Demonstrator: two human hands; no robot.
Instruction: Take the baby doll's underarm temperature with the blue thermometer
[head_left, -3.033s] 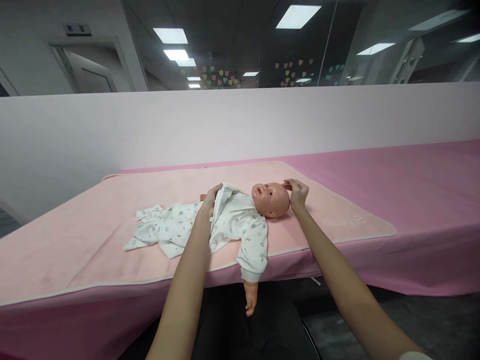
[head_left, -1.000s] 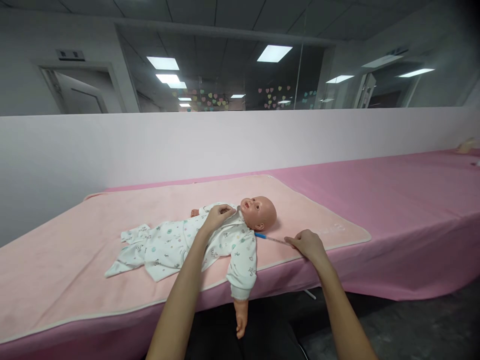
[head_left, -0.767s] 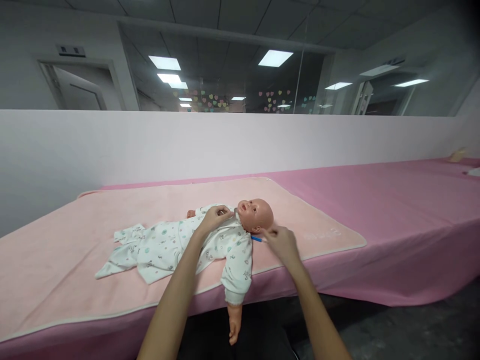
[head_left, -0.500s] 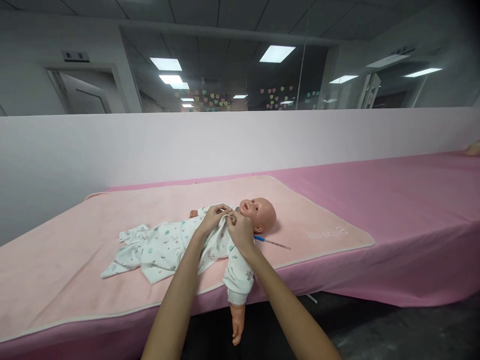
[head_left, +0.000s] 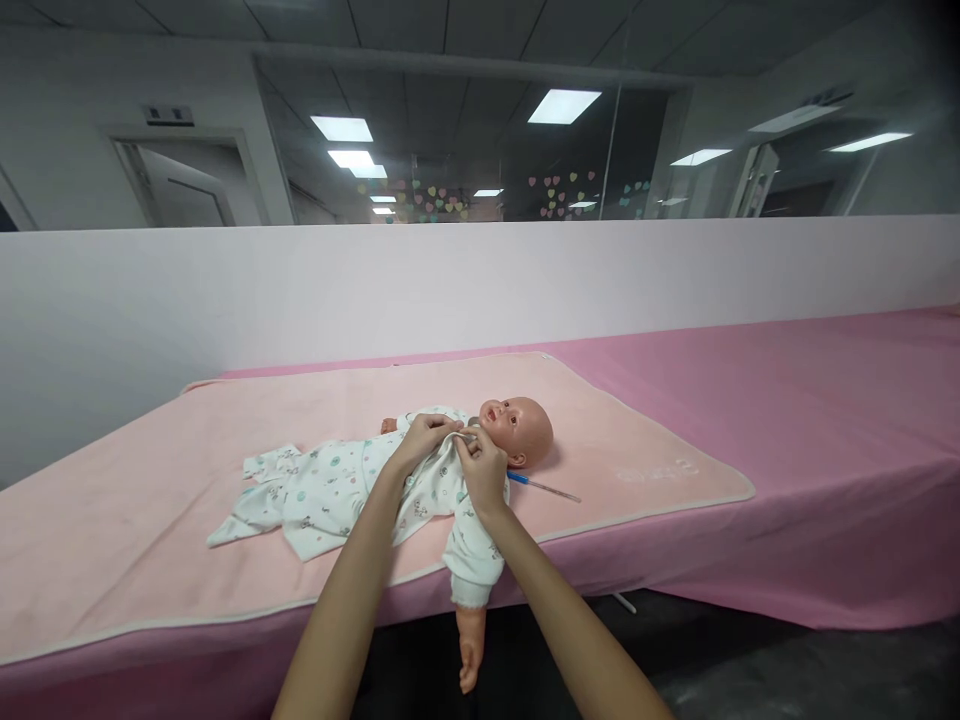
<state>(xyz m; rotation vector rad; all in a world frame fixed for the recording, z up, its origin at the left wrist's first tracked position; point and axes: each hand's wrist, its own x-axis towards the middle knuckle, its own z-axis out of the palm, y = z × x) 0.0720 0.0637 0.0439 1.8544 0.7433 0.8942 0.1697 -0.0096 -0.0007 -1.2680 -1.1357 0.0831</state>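
Note:
A baby doll [head_left: 525,428] lies on its back with its head to the right. It wears a white printed baby outfit [head_left: 330,495]. At the upper chest, close to the neck, my left hand [head_left: 426,440] pinches the edge of the garment. My right hand [head_left: 484,466] grips the same cloth just beside it, below the doll's chin. The fingertips of both hands nearly meet, and the cloth is drawn up between them. Beside the doll's shoulder lies a thin thermometer [head_left: 551,490] with a blue end. One doll arm [head_left: 470,640] hangs over the front edge.
Under the doll is a peach blanket [head_left: 135,530] with a pale border. A pink cloth [head_left: 847,400] covers the long table beneath and drapes down its front. Behind stands a low white partition [head_left: 480,290], with windows above it.
Both hands stay at the doll's collar, with the fingers shifting slightly on the cloth. The camera view has moved a little.

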